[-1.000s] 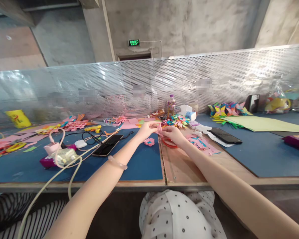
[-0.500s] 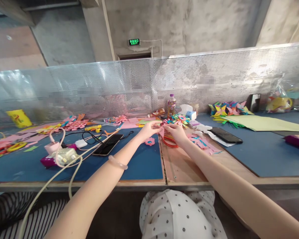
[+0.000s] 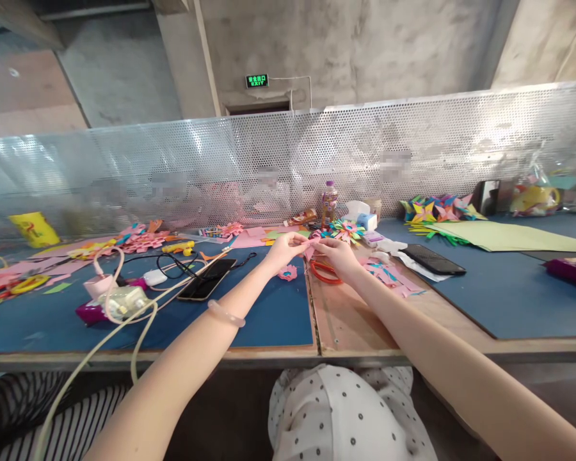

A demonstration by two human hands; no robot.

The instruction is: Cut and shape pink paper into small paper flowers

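Both my arms reach forward over the worktable. My left hand [image 3: 284,248] and my right hand [image 3: 338,254] meet above the seam between the blue mat [image 3: 249,314] and the bare wooden board [image 3: 350,320]. Between their pinched fingertips is a small pink paper piece [image 3: 311,246]. Under the hands lie a pink paper flower [image 3: 287,273] on the mat and red-handled scissors [image 3: 322,274] on the wood. A pile of pink and blue paper scraps [image 3: 388,276] lies just right of my right hand.
A black phone [image 3: 207,287] and a white charger with cables [image 3: 125,301] lie left. Another phone [image 3: 434,260], a green sheet [image 3: 504,237] and folded paper stars [image 3: 434,209] lie right. A bottle [image 3: 329,202] and a coloured paper flower [image 3: 345,230] stand before the perforated metal screen [image 3: 413,147].
Both hands have lifted slightly and moved a little farther from me, still pinching the pink paper piece between them. Nothing else on the table has moved.
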